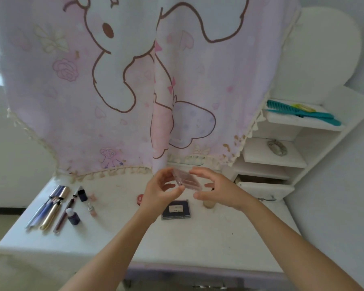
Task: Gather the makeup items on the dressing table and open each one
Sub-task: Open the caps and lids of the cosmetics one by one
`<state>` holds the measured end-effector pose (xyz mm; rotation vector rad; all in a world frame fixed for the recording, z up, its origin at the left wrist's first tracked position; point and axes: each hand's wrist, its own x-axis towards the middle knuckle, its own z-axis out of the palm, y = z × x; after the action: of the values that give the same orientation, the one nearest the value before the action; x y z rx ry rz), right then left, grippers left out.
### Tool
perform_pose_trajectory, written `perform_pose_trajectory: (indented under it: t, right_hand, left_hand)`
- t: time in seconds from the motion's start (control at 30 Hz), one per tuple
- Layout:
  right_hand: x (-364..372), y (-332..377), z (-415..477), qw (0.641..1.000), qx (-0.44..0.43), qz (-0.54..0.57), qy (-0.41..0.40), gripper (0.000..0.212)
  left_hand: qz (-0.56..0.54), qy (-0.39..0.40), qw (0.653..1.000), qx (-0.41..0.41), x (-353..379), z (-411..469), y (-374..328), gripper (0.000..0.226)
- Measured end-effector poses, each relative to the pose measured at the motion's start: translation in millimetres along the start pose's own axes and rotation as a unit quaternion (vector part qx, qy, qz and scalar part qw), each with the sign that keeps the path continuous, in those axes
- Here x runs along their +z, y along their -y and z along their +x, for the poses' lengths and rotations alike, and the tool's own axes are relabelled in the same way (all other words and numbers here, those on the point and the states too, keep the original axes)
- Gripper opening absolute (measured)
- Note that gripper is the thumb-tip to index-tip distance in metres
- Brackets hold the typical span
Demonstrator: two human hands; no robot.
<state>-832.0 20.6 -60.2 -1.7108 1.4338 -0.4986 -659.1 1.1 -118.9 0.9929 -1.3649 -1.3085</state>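
Observation:
I hold a small clear pink compact [187,180] above the white dressing table [229,244], tilted. My left hand [159,191] grips its near left corner and my right hand [215,189] cups its right side with the fingers curled around it. Below my hands a dark blue palette [176,209] with a white label lies flat. At the left lie a blue mascara tube [44,208], a gold tube [54,211], a thin brown pencil [65,213], a small dark bottle [72,216], its black cap [82,195] and a pink lipstick [91,208].
A red round pot [139,199] peeks out behind my left wrist, and a beige jar [208,203] stands under my right hand. A pink cartoon cloth [124,91] hangs behind the table. White shelves [298,120] at the right hold a teal comb [303,114] and a scrunchie [277,147].

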Motion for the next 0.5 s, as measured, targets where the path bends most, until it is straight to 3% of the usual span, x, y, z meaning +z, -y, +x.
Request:
perform_pose_trajectory:
  t: [0.07, 0.2, 0.5]
  right_hand:
    - [2.3, 3.3, 5.7, 1.000, -0.002, 0.004, -0.008, 0.055]
    - [11.1, 10.1, 19.6, 0.999, -0.007, 0.038, -0.023, 0.041]
    - [41.0, 33.3, 57.3, 0.998, -0.029, 0.062, -0.007, 0.039]
  left_hand:
    - [-0.013, 0.018, 1.000, -0.004, -6.1, 1.5, 0.7, 0.036]
    - [-0.037, 0.036, 0.999, -0.014, -21.0, 7.4, 5.3, 0.039]
    - [-0.057, 0.054, 0.996, -0.029, -79.1, 16.3, 10.8, 0.042]
